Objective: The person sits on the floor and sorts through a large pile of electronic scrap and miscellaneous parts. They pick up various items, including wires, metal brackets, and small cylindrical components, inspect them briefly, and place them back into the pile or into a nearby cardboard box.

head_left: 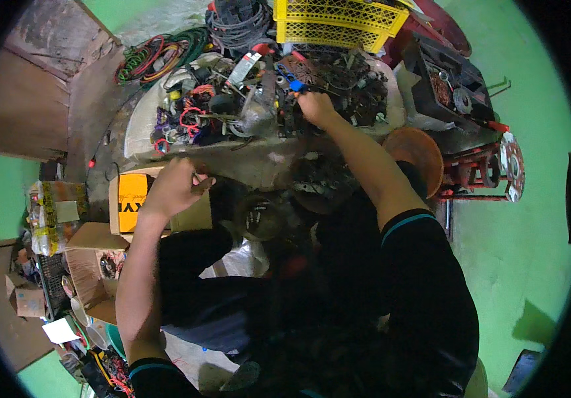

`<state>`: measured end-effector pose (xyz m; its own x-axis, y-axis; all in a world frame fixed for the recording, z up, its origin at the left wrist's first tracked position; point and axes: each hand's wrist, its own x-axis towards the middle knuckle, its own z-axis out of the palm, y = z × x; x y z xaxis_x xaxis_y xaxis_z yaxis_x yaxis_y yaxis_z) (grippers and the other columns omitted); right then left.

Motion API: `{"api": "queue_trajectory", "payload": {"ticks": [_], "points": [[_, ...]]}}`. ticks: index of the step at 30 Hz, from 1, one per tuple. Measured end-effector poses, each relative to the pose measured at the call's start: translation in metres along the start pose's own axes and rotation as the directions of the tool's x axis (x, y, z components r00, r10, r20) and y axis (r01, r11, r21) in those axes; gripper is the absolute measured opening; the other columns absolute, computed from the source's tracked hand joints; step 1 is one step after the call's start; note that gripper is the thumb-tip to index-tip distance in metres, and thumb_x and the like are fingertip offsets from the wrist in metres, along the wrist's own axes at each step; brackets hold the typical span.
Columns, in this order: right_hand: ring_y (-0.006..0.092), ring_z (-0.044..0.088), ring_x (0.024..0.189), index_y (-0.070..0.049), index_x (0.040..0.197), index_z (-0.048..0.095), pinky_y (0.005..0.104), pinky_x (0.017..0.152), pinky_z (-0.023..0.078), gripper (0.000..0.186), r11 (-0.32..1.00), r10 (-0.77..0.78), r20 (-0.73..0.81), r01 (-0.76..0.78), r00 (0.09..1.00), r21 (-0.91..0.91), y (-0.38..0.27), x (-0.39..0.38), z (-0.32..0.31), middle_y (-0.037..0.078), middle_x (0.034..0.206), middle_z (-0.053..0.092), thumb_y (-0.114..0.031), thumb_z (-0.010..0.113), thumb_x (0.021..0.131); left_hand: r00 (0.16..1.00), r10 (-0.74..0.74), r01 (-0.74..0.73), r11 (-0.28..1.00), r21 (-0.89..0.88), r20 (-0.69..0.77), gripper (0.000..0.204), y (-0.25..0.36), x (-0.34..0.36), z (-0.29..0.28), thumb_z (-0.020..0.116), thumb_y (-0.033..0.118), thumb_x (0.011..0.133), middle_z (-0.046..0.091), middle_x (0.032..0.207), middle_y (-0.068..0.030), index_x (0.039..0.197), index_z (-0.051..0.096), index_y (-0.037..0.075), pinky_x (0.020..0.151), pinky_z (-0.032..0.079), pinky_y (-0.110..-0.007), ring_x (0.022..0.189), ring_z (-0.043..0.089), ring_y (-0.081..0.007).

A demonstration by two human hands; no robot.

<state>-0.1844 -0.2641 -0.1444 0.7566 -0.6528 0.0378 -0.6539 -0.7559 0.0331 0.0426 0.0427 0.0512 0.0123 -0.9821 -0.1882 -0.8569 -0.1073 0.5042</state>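
My right hand (pixel 315 107) reaches far forward over the heap on the bench, its fingers closed round a tool with a blue handle (pixel 292 81). The tool's kind does not show clearly. Beneath and around it lie dark metal parts (pixel 355 89) and a clear plastic bag (pixel 257 114). My left hand (pixel 174 189) is above an open cardboard box (pixel 191 217) with a yellow-orange carton (pixel 133 200) in it. Its fingers are curled together, and whatever they pinch is too small to tell.
Coloured wires (pixel 192 119) crowd the bench's left part. Behind stand coiled cables (pixel 239 23) and a yellow crate (pixel 338 23). A black tray (pixel 441 83), a brown bowl (pixel 415 159) and a red metal frame (pixel 481 169) are at right. A round pan (pixel 259 215) sits low before me.
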Motion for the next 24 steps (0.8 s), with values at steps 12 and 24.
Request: {"api": "queue_trajectory", "payload": {"ticks": [12,24], "points": [[0.0302,0.066,0.093,-0.005,0.119,0.058,0.0435,0.067,0.057,0.034,0.984,-0.005,-0.075,-0.008,0.997,-0.176,-0.007,-0.004,0.027,0.012,0.104,0.066,-0.014,0.054,0.087,0.982,-0.032,0.035,0.999,0.009,-0.186,0.023,-0.037,-0.011,-0.024,0.070,0.017,0.085,0.070,0.089,-0.0189,0.092,0.069,-0.005,0.072,0.053,-0.035,0.077,0.068,-0.0265],[0.0332,0.067,0.092,-0.007,0.097,0.067,0.0452,0.071,0.056,0.018,0.991,0.044,0.119,-0.028,0.992,-0.131,-0.023,-0.005,0.012,0.015,0.098,0.067,-0.013,0.053,0.086,0.980,-0.064,0.059,0.998,-0.034,-0.187,0.023,-0.041,-0.020,-0.030,0.070,0.016,0.085,0.071,0.091,-0.0157,0.098,0.070,-0.003,0.072,0.053,-0.033,0.076,0.068,-0.0220]]}}
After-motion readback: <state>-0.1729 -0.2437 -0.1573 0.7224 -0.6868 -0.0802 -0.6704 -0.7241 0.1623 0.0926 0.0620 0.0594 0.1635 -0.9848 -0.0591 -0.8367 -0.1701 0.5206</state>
